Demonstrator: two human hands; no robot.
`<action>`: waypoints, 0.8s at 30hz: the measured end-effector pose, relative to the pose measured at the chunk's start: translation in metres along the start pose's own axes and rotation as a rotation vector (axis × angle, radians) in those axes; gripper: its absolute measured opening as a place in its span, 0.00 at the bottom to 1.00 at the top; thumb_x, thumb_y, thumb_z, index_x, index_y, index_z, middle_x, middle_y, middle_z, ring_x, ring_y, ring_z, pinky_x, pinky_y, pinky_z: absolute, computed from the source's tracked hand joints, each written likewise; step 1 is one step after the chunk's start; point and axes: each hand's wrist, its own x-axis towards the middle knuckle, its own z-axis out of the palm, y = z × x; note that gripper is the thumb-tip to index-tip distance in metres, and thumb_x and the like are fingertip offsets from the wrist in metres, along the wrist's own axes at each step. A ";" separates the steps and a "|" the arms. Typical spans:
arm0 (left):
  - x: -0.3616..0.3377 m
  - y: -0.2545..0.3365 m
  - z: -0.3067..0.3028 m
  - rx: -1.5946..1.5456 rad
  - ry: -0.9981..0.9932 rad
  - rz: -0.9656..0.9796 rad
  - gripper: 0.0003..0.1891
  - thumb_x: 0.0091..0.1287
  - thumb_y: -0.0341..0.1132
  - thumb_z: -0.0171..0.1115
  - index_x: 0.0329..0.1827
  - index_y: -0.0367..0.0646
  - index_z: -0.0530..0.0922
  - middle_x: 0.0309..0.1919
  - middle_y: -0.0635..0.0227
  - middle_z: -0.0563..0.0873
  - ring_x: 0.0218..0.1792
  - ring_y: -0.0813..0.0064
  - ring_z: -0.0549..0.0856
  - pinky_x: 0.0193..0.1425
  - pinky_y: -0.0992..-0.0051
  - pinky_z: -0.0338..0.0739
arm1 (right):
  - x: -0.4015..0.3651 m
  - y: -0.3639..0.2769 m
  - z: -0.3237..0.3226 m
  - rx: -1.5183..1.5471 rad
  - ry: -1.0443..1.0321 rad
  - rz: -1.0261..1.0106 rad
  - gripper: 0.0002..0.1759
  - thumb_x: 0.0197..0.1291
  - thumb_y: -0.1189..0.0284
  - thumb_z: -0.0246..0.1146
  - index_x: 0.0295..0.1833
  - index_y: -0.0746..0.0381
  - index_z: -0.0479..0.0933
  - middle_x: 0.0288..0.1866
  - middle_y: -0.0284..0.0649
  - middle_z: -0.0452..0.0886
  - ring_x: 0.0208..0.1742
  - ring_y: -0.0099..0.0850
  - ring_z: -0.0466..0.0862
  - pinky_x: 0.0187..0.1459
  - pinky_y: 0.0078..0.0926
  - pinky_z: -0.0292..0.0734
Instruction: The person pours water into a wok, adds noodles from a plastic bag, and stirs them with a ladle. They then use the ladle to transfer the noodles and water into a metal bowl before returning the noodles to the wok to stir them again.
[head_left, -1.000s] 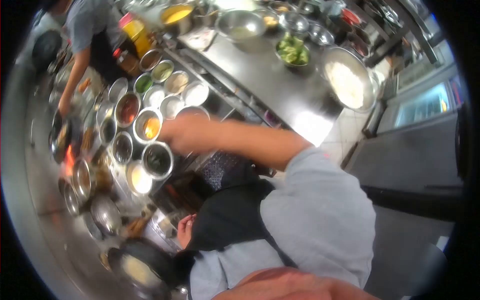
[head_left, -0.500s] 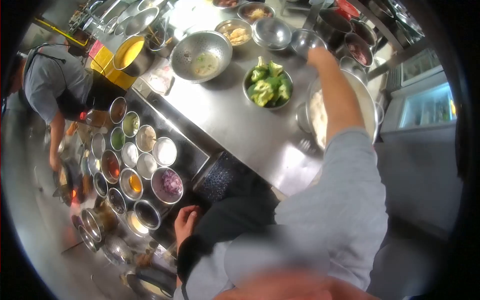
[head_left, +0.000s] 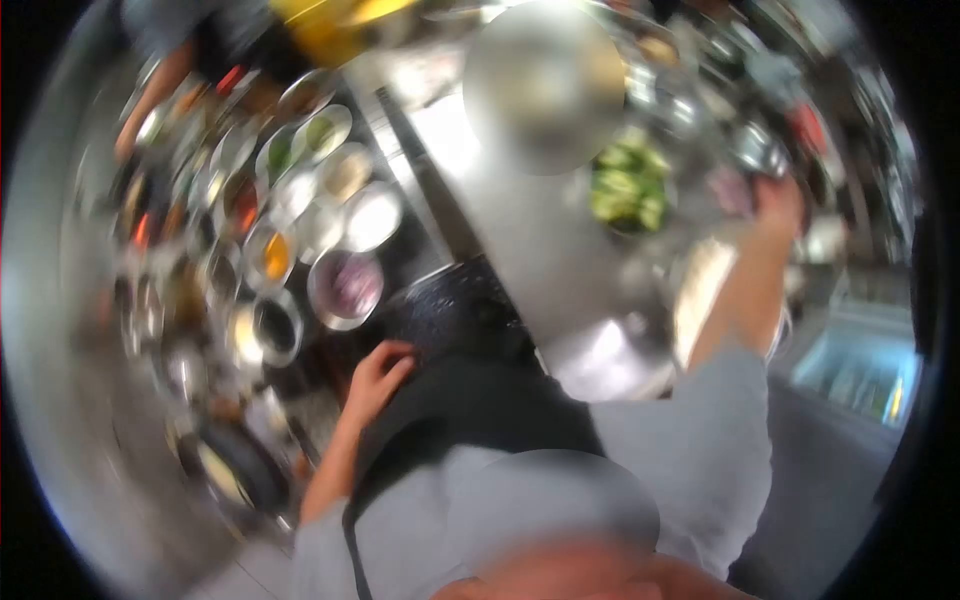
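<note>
My right hand reaches out at the right, its fingers blurred, closed on the edge of a small shiny metal bowl. Beneath that forearm is a large pot with something white in it. A metal bowl of broccoli sits on the steel counter, left of my right hand. Near the black apron at my waist, my left hand hangs loosely bent with thumb and forefinger apart, holding nothing. The bowl of chopped purple onion is nearest to it.
Several metal bowls of ingredients crowd the left station. Another person's arm reaches in at the upper left near a pan. A dark pan stands lower left. At the right is a lit glass-front fridge. Motion smears much of the view.
The view has swung, shifting the counter rightward in the picture. My right hand has moved right, away from the broccoli, with the small bowl. More of my left hand and forearm shows.
</note>
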 end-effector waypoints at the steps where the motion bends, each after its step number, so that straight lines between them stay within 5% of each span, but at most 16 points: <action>1: -0.004 0.001 -0.001 -0.003 0.018 0.007 0.14 0.70 0.36 0.64 0.53 0.38 0.81 0.46 0.64 0.87 0.48 0.76 0.84 0.53 0.75 0.78 | -0.001 -0.009 0.001 -0.075 0.096 -0.001 0.37 0.51 0.55 0.67 0.67 0.59 0.74 0.64 0.48 0.80 0.62 0.46 0.80 0.63 0.43 0.71; 2: -0.010 -0.003 -0.004 0.024 0.054 0.066 0.15 0.69 0.38 0.64 0.54 0.38 0.81 0.46 0.62 0.87 0.48 0.72 0.85 0.54 0.73 0.78 | 0.011 -0.010 0.012 -0.082 0.086 0.036 0.35 0.54 0.56 0.67 0.66 0.59 0.75 0.63 0.48 0.80 0.62 0.44 0.81 0.63 0.41 0.72; 3: -0.022 0.013 -0.009 0.067 0.098 0.034 0.17 0.68 0.40 0.65 0.54 0.39 0.81 0.47 0.61 0.87 0.48 0.70 0.86 0.55 0.71 0.78 | 0.013 -0.025 -0.033 0.288 -0.217 0.040 0.30 0.61 0.58 0.65 0.66 0.60 0.75 0.63 0.50 0.81 0.62 0.44 0.80 0.63 0.42 0.73; 5: -0.035 -0.027 -0.011 -0.065 0.180 0.126 0.17 0.68 0.41 0.65 0.53 0.40 0.82 0.47 0.60 0.88 0.48 0.69 0.86 0.55 0.70 0.78 | 0.072 -0.049 0.029 1.553 -0.254 0.329 0.32 0.70 0.53 0.57 0.70 0.65 0.68 0.69 0.52 0.72 0.66 0.47 0.75 0.65 0.50 0.72; 7: -0.064 -0.040 -0.019 -0.069 0.291 0.113 0.16 0.68 0.42 0.64 0.53 0.41 0.81 0.46 0.60 0.88 0.49 0.68 0.86 0.56 0.69 0.78 | 0.019 -0.162 -0.025 1.584 -0.646 0.368 0.27 0.71 0.64 0.58 0.68 0.70 0.69 0.67 0.51 0.74 0.65 0.44 0.76 0.67 0.46 0.70; 9: -0.100 -0.057 -0.026 -0.211 0.417 0.059 0.16 0.69 0.42 0.64 0.53 0.40 0.81 0.46 0.61 0.88 0.49 0.69 0.86 0.55 0.71 0.78 | -0.033 -0.243 -0.019 1.619 -0.946 -0.054 0.26 0.70 0.65 0.60 0.67 0.69 0.72 0.65 0.49 0.76 0.64 0.40 0.77 0.67 0.44 0.70; 11: -0.139 -0.075 -0.034 -0.535 0.460 0.053 0.16 0.72 0.43 0.62 0.51 0.39 0.82 0.43 0.63 0.88 0.48 0.72 0.86 0.54 0.72 0.78 | -0.120 -0.321 0.011 0.920 -0.735 -0.927 0.24 0.68 0.68 0.62 0.65 0.69 0.75 0.62 0.46 0.78 0.60 0.36 0.79 0.63 0.36 0.73; 12: -0.159 -0.086 -0.039 -0.621 0.480 0.071 0.17 0.75 0.46 0.58 0.52 0.40 0.81 0.45 0.65 0.87 0.47 0.73 0.86 0.53 0.73 0.79 | -0.233 -0.390 -0.046 0.838 -1.006 -0.733 0.20 0.68 0.71 0.62 0.62 0.68 0.77 0.58 0.44 0.81 0.57 0.34 0.79 0.60 0.36 0.74; 13: -0.174 -0.110 -0.038 -0.658 0.545 0.076 0.17 0.75 0.46 0.58 0.52 0.40 0.81 0.45 0.65 0.87 0.47 0.73 0.86 0.53 0.73 0.79 | -0.312 -0.434 -0.055 0.836 -1.290 -0.884 0.16 0.64 0.76 0.64 0.57 0.68 0.80 0.52 0.42 0.83 0.50 0.33 0.80 0.53 0.34 0.75; 14: -0.179 -0.141 -0.033 -0.798 0.653 0.207 0.17 0.76 0.47 0.56 0.53 0.41 0.79 0.47 0.66 0.85 0.47 0.73 0.86 0.52 0.72 0.80 | -0.381 -0.474 -0.075 0.728 -1.068 -1.768 0.14 0.58 0.79 0.66 0.51 0.65 0.81 0.44 0.43 0.81 0.46 0.38 0.81 0.49 0.34 0.75; 16: -0.214 -0.173 -0.031 -1.115 0.857 0.348 0.19 0.78 0.49 0.53 0.56 0.43 0.76 0.51 0.65 0.82 0.46 0.73 0.86 0.45 0.74 0.82 | -0.511 -0.526 -0.104 0.468 -1.101 -2.215 0.13 0.49 0.80 0.65 0.43 0.64 0.78 0.39 0.46 0.76 0.46 0.49 0.78 0.46 0.41 0.74; 19: -0.283 -0.220 -0.022 -1.232 1.392 0.173 0.14 0.74 0.45 0.60 0.47 0.41 0.79 0.38 0.69 0.83 0.37 0.79 0.83 0.35 0.77 0.80 | -0.668 -0.549 -0.111 0.680 -0.846 -2.769 0.09 0.52 0.75 0.58 0.40 0.60 0.78 0.37 0.42 0.75 0.46 0.44 0.77 0.51 0.39 0.74; 21: -0.323 -0.260 -0.007 -1.108 1.651 -0.019 0.10 0.70 0.39 0.63 0.41 0.40 0.80 0.30 0.72 0.82 0.31 0.81 0.80 0.32 0.77 0.78 | -0.746 -0.553 -0.134 0.557 -0.827 -3.045 0.10 0.55 0.70 0.59 0.41 0.60 0.79 0.42 0.42 0.77 0.51 0.41 0.79 0.59 0.38 0.74; 24: -0.354 -0.333 0.036 -1.157 1.839 -0.161 0.09 0.67 0.35 0.62 0.41 0.38 0.81 0.30 0.69 0.83 0.29 0.81 0.81 0.30 0.76 0.77 | -0.838 -0.543 -0.138 0.634 -0.804 -3.325 0.15 0.59 0.69 0.60 0.51 0.59 0.81 0.50 0.42 0.79 0.57 0.41 0.79 0.62 0.37 0.73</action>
